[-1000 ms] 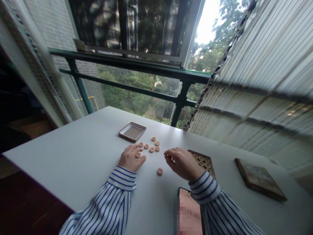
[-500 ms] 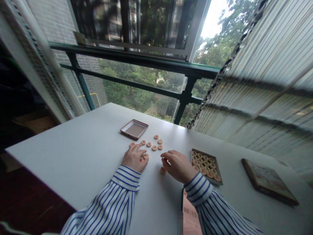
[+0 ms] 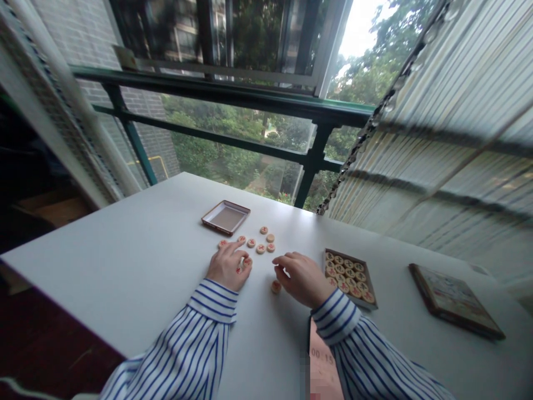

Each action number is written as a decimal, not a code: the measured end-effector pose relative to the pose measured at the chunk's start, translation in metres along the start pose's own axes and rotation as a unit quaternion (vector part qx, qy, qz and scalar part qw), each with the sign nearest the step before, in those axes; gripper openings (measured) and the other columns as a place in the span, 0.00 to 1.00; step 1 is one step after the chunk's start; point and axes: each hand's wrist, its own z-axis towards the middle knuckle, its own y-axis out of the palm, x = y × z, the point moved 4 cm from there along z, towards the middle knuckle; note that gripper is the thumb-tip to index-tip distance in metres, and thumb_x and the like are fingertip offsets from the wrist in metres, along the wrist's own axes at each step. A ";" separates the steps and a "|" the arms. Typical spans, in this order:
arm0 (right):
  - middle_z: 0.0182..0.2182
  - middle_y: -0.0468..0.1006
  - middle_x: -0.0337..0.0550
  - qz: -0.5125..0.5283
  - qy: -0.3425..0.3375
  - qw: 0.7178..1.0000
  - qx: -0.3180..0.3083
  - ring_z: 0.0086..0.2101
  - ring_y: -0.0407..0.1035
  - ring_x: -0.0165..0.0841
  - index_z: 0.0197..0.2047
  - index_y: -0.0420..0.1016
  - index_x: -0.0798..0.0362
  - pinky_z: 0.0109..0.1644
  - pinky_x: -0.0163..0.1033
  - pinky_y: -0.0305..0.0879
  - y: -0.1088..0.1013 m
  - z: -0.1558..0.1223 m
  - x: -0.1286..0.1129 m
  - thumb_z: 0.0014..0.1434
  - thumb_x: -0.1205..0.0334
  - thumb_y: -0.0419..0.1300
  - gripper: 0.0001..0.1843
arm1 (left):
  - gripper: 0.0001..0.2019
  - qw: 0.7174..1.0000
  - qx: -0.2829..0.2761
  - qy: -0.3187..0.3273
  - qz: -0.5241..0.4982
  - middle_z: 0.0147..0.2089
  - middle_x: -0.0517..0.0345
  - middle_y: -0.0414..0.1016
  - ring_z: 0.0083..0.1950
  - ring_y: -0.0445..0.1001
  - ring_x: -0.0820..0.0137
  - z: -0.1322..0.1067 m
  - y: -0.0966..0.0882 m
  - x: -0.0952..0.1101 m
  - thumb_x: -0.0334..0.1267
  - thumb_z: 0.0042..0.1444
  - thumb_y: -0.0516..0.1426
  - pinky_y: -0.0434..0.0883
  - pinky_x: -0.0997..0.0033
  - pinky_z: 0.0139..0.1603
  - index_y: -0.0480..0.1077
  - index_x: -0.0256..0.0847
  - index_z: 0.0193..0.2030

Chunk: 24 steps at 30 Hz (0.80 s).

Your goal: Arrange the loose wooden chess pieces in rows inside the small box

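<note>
My left hand [image 3: 227, 268] is low over the table, thumb and index finger curled around a round wooden Chinese chess piece [image 3: 247, 261], partly hidden by them. Another red-marked piece [image 3: 239, 270] shows beneath that hand. Just beyond its fingertips lie several loose pieces [image 3: 260, 249], most with red characters. My right hand [image 3: 300, 276] hovers to the right, fingers loosely bent, with nothing visible between them. A single piece [image 3: 275, 286] lies on the table just below its thumb side.
An open box [image 3: 372, 280] packed with rows of pieces stands right of my right hand. Farther right lies a flat picture-covered box [image 3: 458, 300]. A shallow empty lid [image 3: 227, 216] sits at the back of the white table [image 3: 125, 250]. A phone [image 3: 322, 361] showing a timer is under my right forearm.
My left thumb and index finger have closed in around the piece beside them. My right hand stays nearly in place. The view has shifted slightly.
</note>
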 end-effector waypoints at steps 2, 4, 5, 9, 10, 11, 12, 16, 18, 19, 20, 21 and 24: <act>0.33 0.75 0.44 0.000 0.002 1.000 0.002 0.36 0.67 0.31 0.42 0.72 0.50 0.39 0.34 0.58 0.000 0.000 0.001 0.59 0.63 0.47 0.14 | 0.07 1.000 0.002 0.005 -0.024 0.48 0.50 0.72 0.49 0.68 0.59 0.001 -0.001 0.001 0.36 0.44 0.56 0.64 0.56 0.50 0.70 0.41 0.32; 0.34 0.75 0.44 -0.003 0.003 1.000 0.005 0.36 0.67 0.31 0.43 0.72 0.50 0.39 0.33 0.58 0.000 0.000 0.002 0.59 0.63 0.47 0.14 | 0.08 0.999 0.006 0.011 -0.044 0.46 0.50 0.73 0.48 0.69 0.60 0.002 -0.003 0.003 0.36 0.44 0.55 0.65 0.58 0.49 0.69 0.40 0.33; 0.34 0.76 0.44 -0.003 0.002 1.000 0.007 0.36 0.67 0.31 0.43 0.72 0.50 0.39 0.33 0.58 0.000 0.000 0.002 0.59 0.63 0.47 0.14 | 0.08 0.998 0.010 0.015 -0.053 0.45 0.51 0.74 0.48 0.70 0.61 0.003 -0.004 0.004 0.35 0.44 0.55 0.66 0.60 0.48 0.69 0.40 0.34; 0.34 0.76 0.44 0.005 0.003 1.000 0.020 0.35 0.68 0.30 0.42 0.72 0.51 0.40 0.33 0.59 -0.004 -0.001 0.004 0.58 0.64 0.48 0.14 | 0.09 0.998 0.033 0.011 -0.059 0.37 0.53 0.75 0.41 0.72 0.63 0.004 -0.007 0.010 0.35 0.44 0.55 0.67 0.63 0.43 0.68 0.41 0.35; 0.34 0.76 0.44 0.008 0.005 1.000 0.026 0.34 0.68 0.30 0.42 0.72 0.51 0.39 0.33 0.59 -0.006 -0.001 0.006 0.58 0.64 0.48 0.14 | 0.08 0.997 0.039 0.009 -0.061 0.35 0.54 0.75 0.40 0.73 0.64 0.004 -0.009 0.011 0.35 0.44 0.56 0.68 0.64 0.42 0.68 0.41 0.35; 0.33 0.76 0.44 0.012 0.006 0.999 0.033 0.34 0.68 0.30 0.42 0.72 0.51 0.39 0.33 0.59 -0.008 -0.002 0.007 0.58 0.63 0.48 0.14 | 0.08 0.997 0.045 0.005 -0.064 0.34 0.55 0.75 0.38 0.73 0.64 0.004 -0.010 0.013 0.35 0.44 0.56 0.68 0.64 0.41 0.68 0.41 0.34; 0.33 0.76 0.44 0.017 0.006 0.999 0.039 0.34 0.68 0.30 0.42 0.72 0.51 0.39 0.33 0.59 -0.011 -0.002 0.008 0.58 0.63 0.48 0.14 | 0.07 0.996 0.049 0.002 -0.071 0.34 0.55 0.75 0.37 0.73 0.65 0.004 -0.011 0.015 0.35 0.45 0.56 0.68 0.65 0.40 0.68 0.41 0.34; 0.33 0.75 0.44 0.042 0.009 0.997 0.067 0.33 0.67 0.30 0.42 0.72 0.52 0.38 0.33 0.60 -0.024 -0.007 0.017 0.58 0.63 0.48 0.14 | 0.07 0.991 0.063 -0.027 -0.112 0.33 0.57 0.75 0.36 0.73 0.67 0.003 -0.016 0.022 0.36 0.46 0.56 0.69 0.68 0.39 0.67 0.41 0.34; 0.32 0.75 0.44 0.053 0.015 0.995 0.085 0.33 0.67 0.30 0.42 0.72 0.52 0.37 0.33 0.60 -0.031 -0.011 0.023 0.58 0.63 0.49 0.14 | 0.07 0.987 0.071 -0.048 -0.136 0.33 0.58 0.75 0.36 0.73 0.68 0.003 -0.016 0.025 0.36 0.45 0.57 0.70 0.68 0.39 0.67 0.42 0.34; 0.32 0.75 0.44 0.058 0.018 0.994 0.094 0.32 0.67 0.30 0.42 0.72 0.53 0.37 0.33 0.60 -0.035 -0.014 0.026 0.58 0.63 0.49 0.13 | 0.08 0.984 0.074 -0.058 -0.149 0.33 0.58 0.75 0.35 0.73 0.68 0.002 -0.016 0.027 0.36 0.45 0.57 0.70 0.69 0.39 0.67 0.42 0.35; 0.32 0.75 0.43 0.062 0.021 0.993 0.100 0.32 0.67 0.30 0.42 0.72 0.53 0.37 0.34 0.60 -0.038 -0.017 0.029 0.57 0.63 0.49 0.13 | 0.09 0.982 0.075 -0.067 -0.163 0.32 0.59 0.75 0.35 0.73 0.69 0.002 -0.015 0.028 0.36 0.45 0.57 0.71 0.69 0.38 0.67 0.42 0.35; 0.32 0.75 0.43 0.065 0.025 0.992 0.107 0.32 0.67 0.29 0.42 0.72 0.53 0.37 0.34 0.60 -0.041 -0.020 0.032 0.57 0.63 0.49 0.13 | 0.09 0.978 0.075 -0.075 -0.177 0.32 0.59 0.74 0.34 0.73 0.69 0.003 -0.014 0.030 0.36 0.45 0.58 0.71 0.69 0.37 0.67 0.42 0.36; 0.31 0.75 0.42 0.069 0.040 0.989 0.121 0.30 0.67 0.29 0.41 0.73 0.53 0.36 0.33 0.61 -0.049 -0.031 0.042 0.57 0.63 0.50 0.13 | 0.10 0.969 0.073 -0.079 -0.221 0.33 0.59 0.75 0.34 0.74 0.70 0.004 -0.012 0.036 0.36 0.45 0.58 0.72 0.69 0.38 0.67 0.40 0.37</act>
